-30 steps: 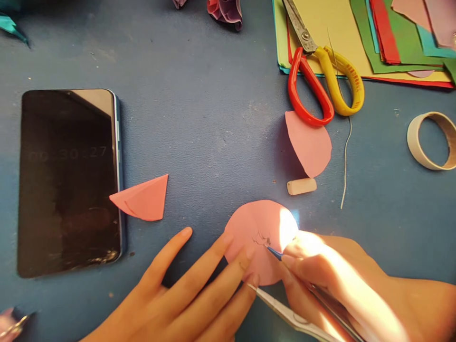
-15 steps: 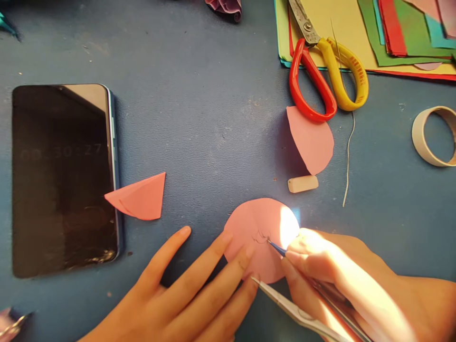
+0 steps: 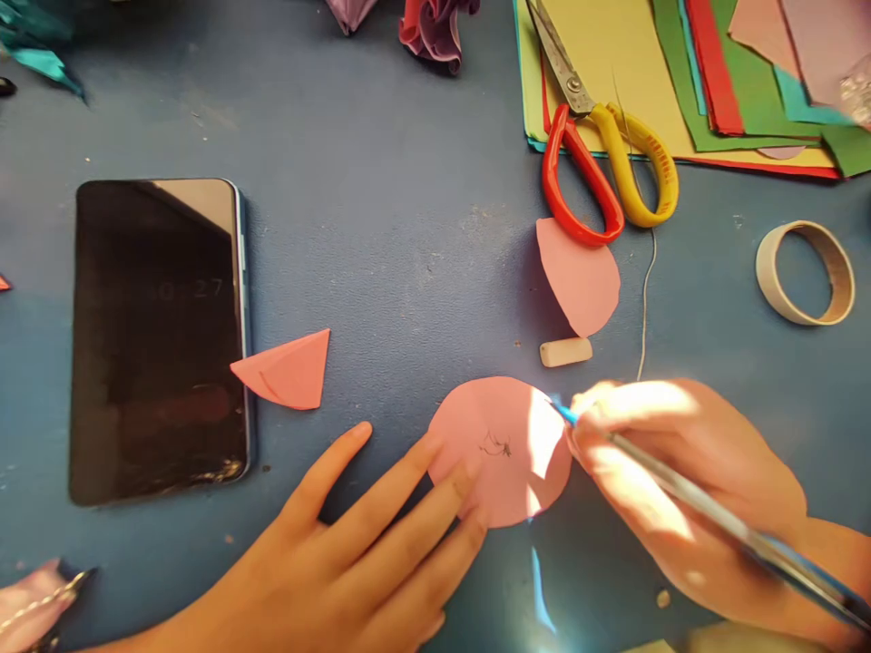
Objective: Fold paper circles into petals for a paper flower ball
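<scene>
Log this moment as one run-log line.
left hand: fingertips pressing pink paper circle flat | right hand: holding blue pen, tip at circle's right edge | small scribble at circle's centre | surface: blue table

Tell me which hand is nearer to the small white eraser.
Right. The right hand, holding a blue pen, lies just below and to the right of the eraser. The left hand is farther off, lower left, fingertips pressing the pink paper circle.

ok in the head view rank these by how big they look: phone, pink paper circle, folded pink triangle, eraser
1. phone
2. pink paper circle, partly under the hands
3. folded pink triangle
4. eraser
All lie flat on the same table, so the order looks safe.
</scene>
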Motion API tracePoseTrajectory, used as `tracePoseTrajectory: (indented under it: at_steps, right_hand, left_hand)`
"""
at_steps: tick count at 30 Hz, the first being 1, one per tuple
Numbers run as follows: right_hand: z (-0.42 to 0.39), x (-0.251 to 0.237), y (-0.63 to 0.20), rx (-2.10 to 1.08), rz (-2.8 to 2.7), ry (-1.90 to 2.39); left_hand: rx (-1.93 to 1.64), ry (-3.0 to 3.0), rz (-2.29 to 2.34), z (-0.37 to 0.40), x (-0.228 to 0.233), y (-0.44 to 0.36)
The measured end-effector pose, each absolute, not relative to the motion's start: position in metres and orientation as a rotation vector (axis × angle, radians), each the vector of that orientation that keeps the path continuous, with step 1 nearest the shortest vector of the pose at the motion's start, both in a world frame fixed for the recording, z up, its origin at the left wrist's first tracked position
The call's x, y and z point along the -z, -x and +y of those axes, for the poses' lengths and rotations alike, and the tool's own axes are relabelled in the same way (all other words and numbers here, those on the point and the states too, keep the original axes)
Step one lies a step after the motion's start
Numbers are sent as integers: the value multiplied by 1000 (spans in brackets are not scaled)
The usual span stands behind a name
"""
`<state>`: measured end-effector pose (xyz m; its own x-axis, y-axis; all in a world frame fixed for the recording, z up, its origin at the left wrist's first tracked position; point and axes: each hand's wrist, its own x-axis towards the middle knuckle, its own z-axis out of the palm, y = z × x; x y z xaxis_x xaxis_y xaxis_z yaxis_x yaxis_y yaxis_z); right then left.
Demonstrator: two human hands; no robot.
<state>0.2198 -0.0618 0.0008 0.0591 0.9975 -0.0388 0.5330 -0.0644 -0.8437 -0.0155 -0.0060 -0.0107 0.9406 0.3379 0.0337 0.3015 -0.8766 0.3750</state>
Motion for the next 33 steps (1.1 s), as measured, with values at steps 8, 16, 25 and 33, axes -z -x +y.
tracePoseTrajectory:
  at_steps: [8, 16, 25, 33]
  right_hand:
    - [-41, -14, -234, -1069, -1137, 1437]
    - [-45, -11, -209, -1012, -1227, 1295]
    - [-36, -1, -198, -1069, -1295, 1587]
    - [-36, -7, -195, -932, -1552, 1647]
  left_hand:
    - [-210, -2694, 467, -3, 5, 14]
    - [-305, -2680, 469, -8, 7, 17]
    - [-346, -2702, 451, -10, 9, 20]
    - [-341, -2692, 474, -7, 9, 18]
